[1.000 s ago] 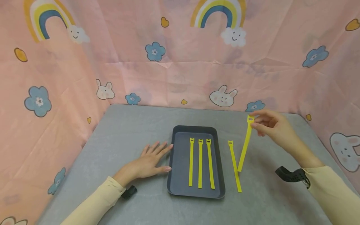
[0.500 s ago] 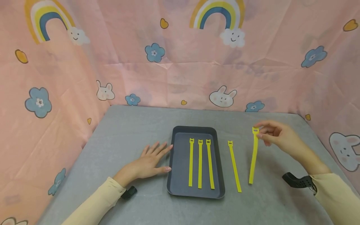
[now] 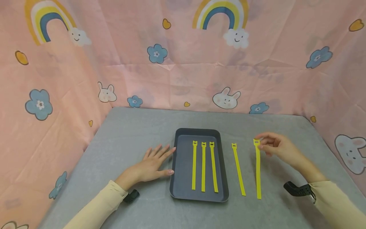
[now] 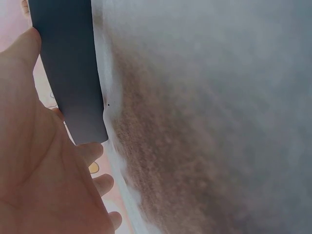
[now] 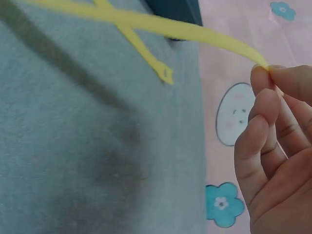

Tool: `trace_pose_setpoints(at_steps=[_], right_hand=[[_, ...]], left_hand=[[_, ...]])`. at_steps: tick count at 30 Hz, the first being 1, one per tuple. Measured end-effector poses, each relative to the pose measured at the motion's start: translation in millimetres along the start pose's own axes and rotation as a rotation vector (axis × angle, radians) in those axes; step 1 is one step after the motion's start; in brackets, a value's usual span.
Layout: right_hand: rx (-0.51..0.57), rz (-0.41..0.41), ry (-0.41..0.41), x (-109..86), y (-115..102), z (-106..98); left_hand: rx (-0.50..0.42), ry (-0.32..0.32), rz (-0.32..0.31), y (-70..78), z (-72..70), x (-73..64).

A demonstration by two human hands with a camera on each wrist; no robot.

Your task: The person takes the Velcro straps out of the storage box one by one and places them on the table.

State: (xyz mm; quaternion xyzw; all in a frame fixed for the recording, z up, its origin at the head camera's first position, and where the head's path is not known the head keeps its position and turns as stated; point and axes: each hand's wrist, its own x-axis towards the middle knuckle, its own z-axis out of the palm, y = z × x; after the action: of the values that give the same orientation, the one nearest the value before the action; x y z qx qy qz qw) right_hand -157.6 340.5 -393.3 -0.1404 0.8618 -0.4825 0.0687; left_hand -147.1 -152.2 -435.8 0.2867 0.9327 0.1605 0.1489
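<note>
Head view: our right hand (image 3: 278,149) pinches one yellow strap (image 3: 258,171), right of one loose strap (image 3: 238,171) and one tray (image 3: 182,167) (three flat straps (image 3: 203,168) inside) whose left side our spread left hand (image 3: 149,166) touches.

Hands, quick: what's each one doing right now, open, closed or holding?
Left hand: open, fingertips at the tray, holding nothing.
Right hand: closed, pinching a yellow strap by its slotted end.

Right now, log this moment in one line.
left hand: touches tray | right hand: pinches raised yellow strap | in tray: three yellow straps | on table: another yellow strap, between tray and raised yellow strap
</note>
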Motion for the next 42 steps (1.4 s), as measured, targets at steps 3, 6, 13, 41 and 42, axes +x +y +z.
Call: trace_pose_setpoints(at_steps=[3, 6, 13, 41, 42], right_hand=[[-0.010, -0.005, 0.024, -0.1, 4, 3], [-0.030, -0.002, 0.047, 0.3, 8, 7], [-0.057, 0.027, 0.073, 6.3, 15, 15], [-0.148, 0.083, 0.039, 28.8, 35, 33], [-0.157, 0.089, 0.039, 29.0, 35, 33]], left_hand=[[0.002, 0.002, 0.001, 0.2, -0.1, 0.0], [0.005, 0.000, 0.000, 0.9, -0.6, -0.1], [0.002, 0.004, 0.001, 2.2, -1.7, -0.4], [0.003, -0.002, -0.014, -0.2, 1.0, 0.6], [0.001, -0.001, -0.013, -0.2, 0.9, 0.5]])
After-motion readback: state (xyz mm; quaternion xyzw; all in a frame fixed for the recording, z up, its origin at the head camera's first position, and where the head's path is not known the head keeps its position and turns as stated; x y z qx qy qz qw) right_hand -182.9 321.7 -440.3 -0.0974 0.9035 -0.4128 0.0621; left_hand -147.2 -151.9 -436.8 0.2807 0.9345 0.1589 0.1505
